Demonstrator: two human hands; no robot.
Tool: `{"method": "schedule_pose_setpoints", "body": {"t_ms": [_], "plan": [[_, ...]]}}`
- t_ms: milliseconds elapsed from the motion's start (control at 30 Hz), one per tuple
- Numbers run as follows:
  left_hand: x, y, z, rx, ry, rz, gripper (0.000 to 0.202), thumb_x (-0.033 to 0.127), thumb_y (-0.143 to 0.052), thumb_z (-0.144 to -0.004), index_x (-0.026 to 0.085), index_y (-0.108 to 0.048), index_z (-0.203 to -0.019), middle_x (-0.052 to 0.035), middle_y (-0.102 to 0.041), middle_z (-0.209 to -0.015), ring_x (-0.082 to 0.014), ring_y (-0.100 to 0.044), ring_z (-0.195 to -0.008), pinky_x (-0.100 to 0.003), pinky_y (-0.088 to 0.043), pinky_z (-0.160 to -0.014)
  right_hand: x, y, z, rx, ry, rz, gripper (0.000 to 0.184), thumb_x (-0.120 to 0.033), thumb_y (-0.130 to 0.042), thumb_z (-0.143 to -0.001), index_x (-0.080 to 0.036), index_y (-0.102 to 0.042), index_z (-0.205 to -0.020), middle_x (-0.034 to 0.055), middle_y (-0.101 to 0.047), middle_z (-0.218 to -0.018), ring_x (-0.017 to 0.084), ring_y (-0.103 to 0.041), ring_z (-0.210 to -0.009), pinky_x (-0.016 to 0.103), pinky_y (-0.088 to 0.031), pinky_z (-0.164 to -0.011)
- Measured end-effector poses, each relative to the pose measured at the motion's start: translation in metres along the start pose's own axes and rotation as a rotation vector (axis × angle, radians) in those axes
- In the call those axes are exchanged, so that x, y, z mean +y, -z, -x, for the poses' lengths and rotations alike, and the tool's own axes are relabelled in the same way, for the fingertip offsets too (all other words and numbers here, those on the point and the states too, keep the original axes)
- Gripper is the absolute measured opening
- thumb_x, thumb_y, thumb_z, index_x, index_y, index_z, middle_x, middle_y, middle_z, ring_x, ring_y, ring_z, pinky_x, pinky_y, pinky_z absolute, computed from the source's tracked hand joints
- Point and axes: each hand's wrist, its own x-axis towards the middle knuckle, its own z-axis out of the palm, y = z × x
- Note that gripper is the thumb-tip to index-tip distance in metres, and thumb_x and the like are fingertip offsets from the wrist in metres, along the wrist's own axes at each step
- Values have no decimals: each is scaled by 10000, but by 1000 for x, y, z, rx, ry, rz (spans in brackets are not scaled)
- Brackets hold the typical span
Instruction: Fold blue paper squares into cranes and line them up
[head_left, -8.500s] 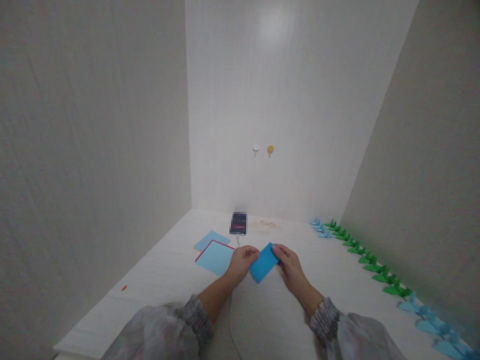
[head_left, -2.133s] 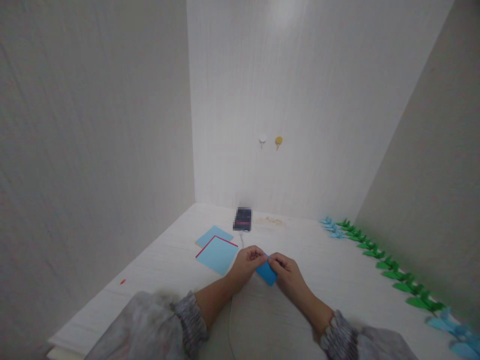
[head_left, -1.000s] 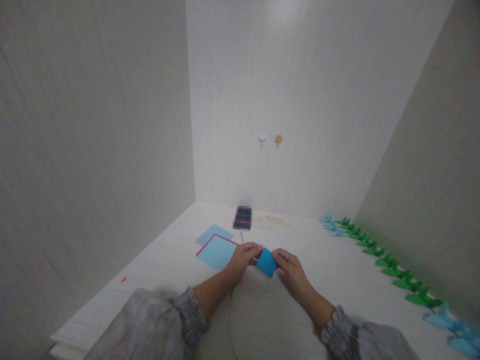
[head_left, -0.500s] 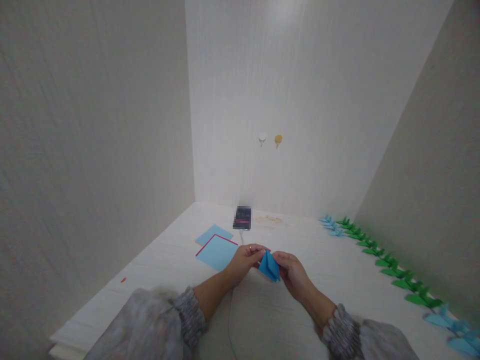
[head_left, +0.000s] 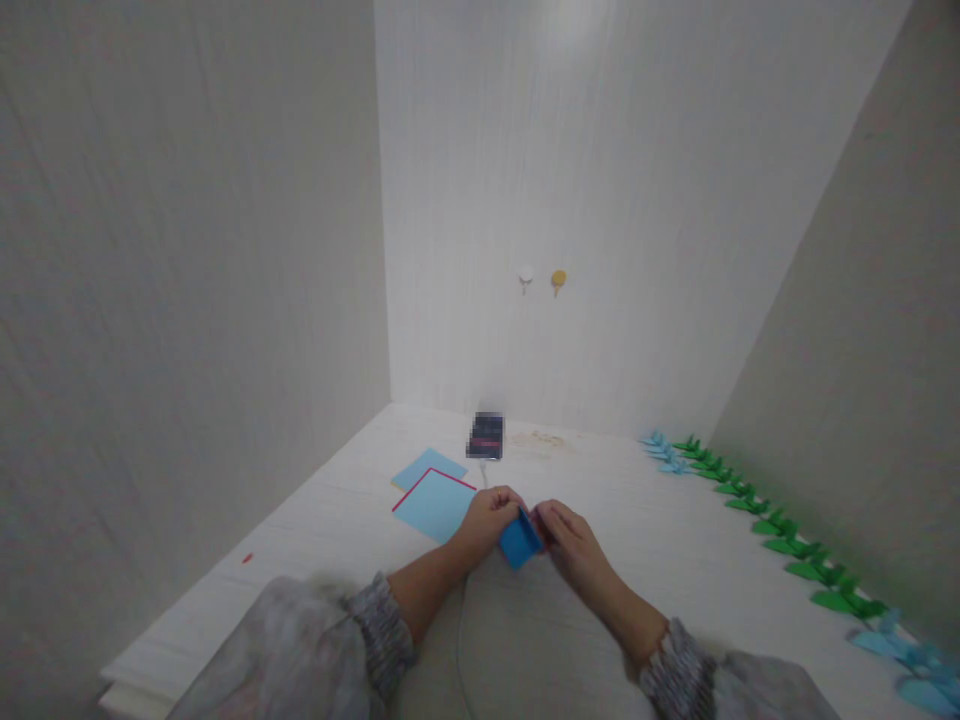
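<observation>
A folded piece of blue origami paper [head_left: 519, 543] is held between my hands above the white table. My left hand [head_left: 486, 520], with a ring on one finger, pinches its upper left side. At its right edge the fingers of my right hand [head_left: 574, 540] are closed on the paper, where a reddish layer shows. Just left of my left hand lie light blue paper squares [head_left: 435, 503], the nearer one with a red border along two edges. The fingertips partly hide the folds.
A phone [head_left: 486, 436] with a cable [head_left: 460, 640] lies at the back of the white table [head_left: 322, 560]. Green folded paper cranes [head_left: 780, 540] and light blue ones [head_left: 881, 640] line the right side. Two hooks [head_left: 558, 279] hang on the back wall. A small red scrap [head_left: 247, 558] lies left.
The blue paper has turned and shifted a little left, now showing a squarer face and a reddish layer. My right hand has moved slightly left with it.
</observation>
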Motion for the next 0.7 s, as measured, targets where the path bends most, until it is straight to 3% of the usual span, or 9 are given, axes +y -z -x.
{"method": "schedule_pose_setpoints", "body": {"t_ms": [133, 267, 333, 433, 533, 700], "plan": [[-4, 1, -1, 83, -43, -143, 110, 187, -457, -610, 145, -556, -589, 20, -494, -477, -87, -413, -455, -195, -291, -451, -6, 0, 3, 43, 174, 104, 231, -348, -420, -751, -188, -466, -913, 47, -526, -833, 141, -499, -704, 264, -401, -638], [-1, 2, 2, 106, -114, -261, 116, 214, -468, -619, 148, -559, -594, 6, -519, -527, -104, -446, -516, -200, -306, -484, -7, -4, 6, 33, 269, 325, 441, -281, -588, -622, -193, -409, -1015, 62, -502, -938, 155, -494, -758, 280, -403, -681], [1, 3, 3, 116, -120, -292, 117, 219, -468, -623, 148, -556, -595, 5, -515, -531, -104, -445, -524, -200, -308, -487, -7, -6, 7, 56, 282, 426, 396, -256, -569, -638, -184, -428, -1001, 58, -515, -912, 148, -499, -725, 273, -404, -664], [1, 2, 3, 81, -77, -263, 109, 216, -470, -621, 142, -550, -613, 13, -494, -522, -90, -423, -496, -194, -298, -466, -8, -5, 7, 82, 263, 573, 169, -247, -444, -733, -168, -518, -862, 41, -554, -770, 146, -505, -669, 261, -392, -616], [2, 0, 2, -14, -17, -145, 139, 241, -483, -629, 129, -548, -678, 17, -494, -537, -79, -414, -480, -194, -309, -466, -11, 0, 6, 132, 222, 637, 223, -276, -365, -779, -160, -553, -745, 21, -554, -632, 143, -501, -596, 246, -376, -557], [0, -1, 1, -65, 11, -106, 246, 342, -468, -663, 111, -551, -670, 17, -478, -531, -71, -393, -478, -194, -301, -466, -10, 5, 4, 189, 217, 583, 248, -318, -376, -774, -154, -561, -757, 9, -555, -602, 134, -497, -564, 225, -377, -533]]}}
